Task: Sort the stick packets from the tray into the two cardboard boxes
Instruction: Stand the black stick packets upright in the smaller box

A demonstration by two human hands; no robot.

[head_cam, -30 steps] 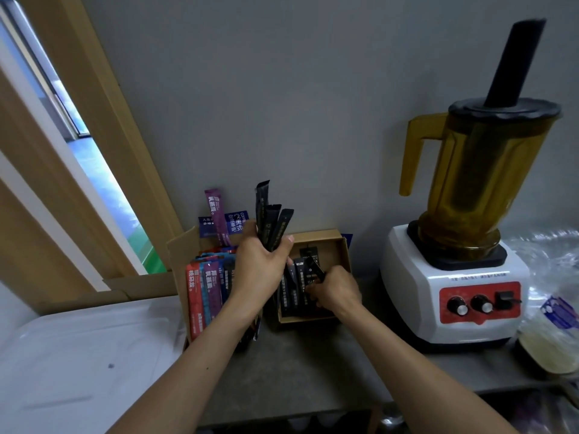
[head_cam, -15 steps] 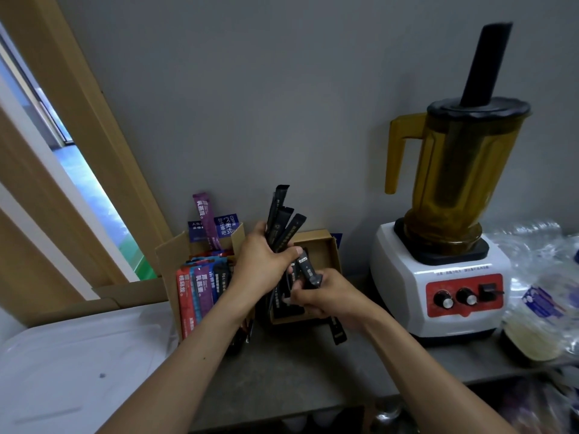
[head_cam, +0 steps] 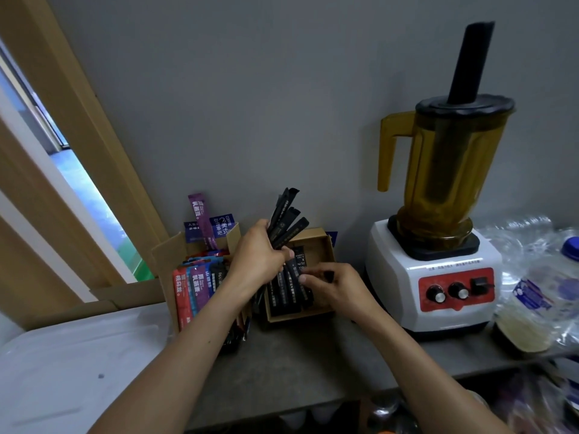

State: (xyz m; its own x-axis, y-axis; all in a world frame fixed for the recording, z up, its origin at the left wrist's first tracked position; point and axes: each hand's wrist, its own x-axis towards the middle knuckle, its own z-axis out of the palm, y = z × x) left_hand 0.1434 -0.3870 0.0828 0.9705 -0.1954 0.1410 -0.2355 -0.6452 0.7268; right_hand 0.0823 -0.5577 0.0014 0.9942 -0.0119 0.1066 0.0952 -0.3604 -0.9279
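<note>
From the head camera, we look down on a grey counter (head_cam: 297, 355) set against a grey wall.

Just left of the frame's centre, the left hand (head_cam: 260, 261) has its fingers and thumb wrapped round a bundle of black stick packets (head_cam: 286, 222). Their upper ends fan out above the fist and lean toward the upper right.

Directly below and right of that fist sits the small cardboard box (head_cam: 326, 245), open at the top, with more black packets packed on end inside it. The right hand (head_cam: 332, 286) reaches into this box from the right. Its fingers are curled, and the tips pinch one black packet (head_cam: 305, 292) among those in the box. The two hands are nearly touching.

Left of the small box stands the larger cardboard box (head_cam: 163, 255), flaps up, holding coloured stick packets (head_cam: 194, 286) in red, blue and purple. A single purple packet (head_cam: 202, 217) rises above the rest at the back.

In the lower left of the frame we see a white tray (head_cam: 62, 371); we can make out no packets on it.

At the right stands a blender (head_cam: 438, 214) with a white base and an amber jug. Clear plastic bags (head_cam: 539, 277) lie at the far right edge. A wooden window frame (head_cam: 62, 120) runs diagonally across the upper left.
</note>
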